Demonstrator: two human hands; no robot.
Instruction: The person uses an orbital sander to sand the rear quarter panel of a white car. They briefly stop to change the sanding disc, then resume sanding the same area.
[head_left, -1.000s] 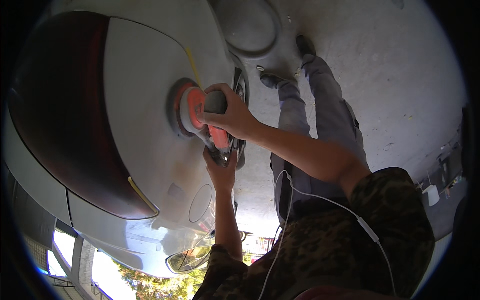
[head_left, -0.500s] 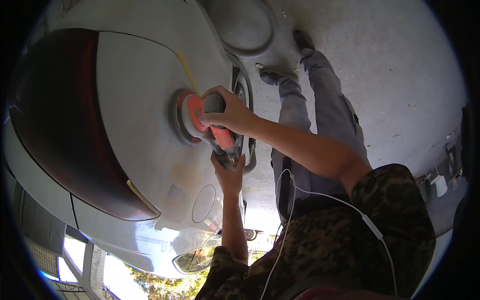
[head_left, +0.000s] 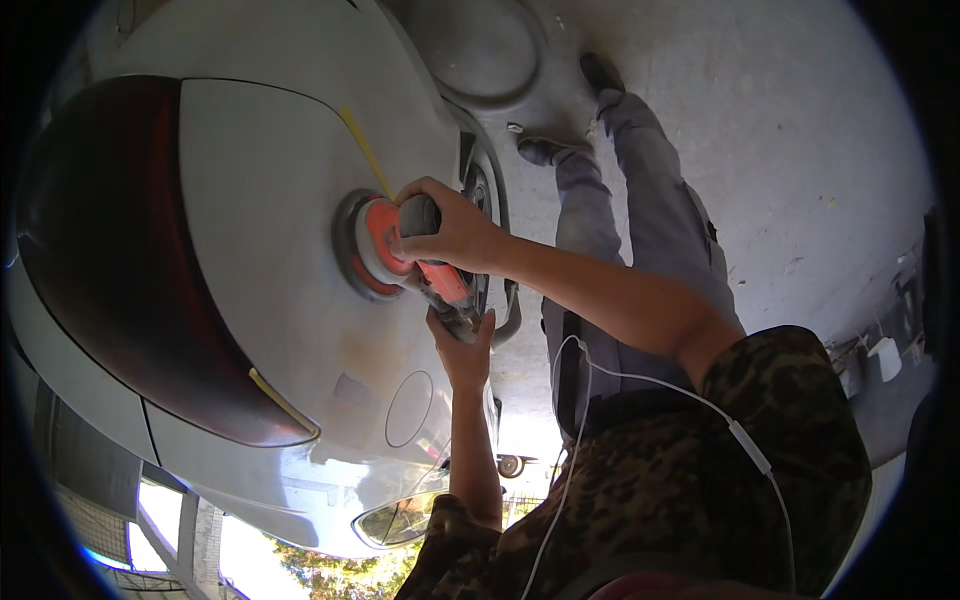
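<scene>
An orange-red and grey power sander (head_left: 383, 238) with a round pad is held against the dull grey-white car body panel (head_left: 265, 220). My right hand (head_left: 452, 228) grips the tool's head, its fingers around the dark rounded cap. Below it my left hand (head_left: 463, 355) closes around the narrow rear end of the tool. The pad's contact face is hidden against the panel. A yellow tape strip (head_left: 365, 150) runs along a panel seam just above the pad. Further down the panel show a brownish patch and a round outlined flap (head_left: 409, 409).
A dark red tail light (head_left: 120, 260) fills the left side, with another yellow strip (head_left: 282, 403) on its edge. A car wheel (head_left: 484, 190) lies beyond the tool. A white cable (head_left: 690, 395) hangs across my shirt and trousers. My feet stand on the grey floor (head_left: 790, 130).
The view has shifted slightly, so the panel and tail light sit a little lower. The sander stays on about the same area, with both hands still on it.
</scene>
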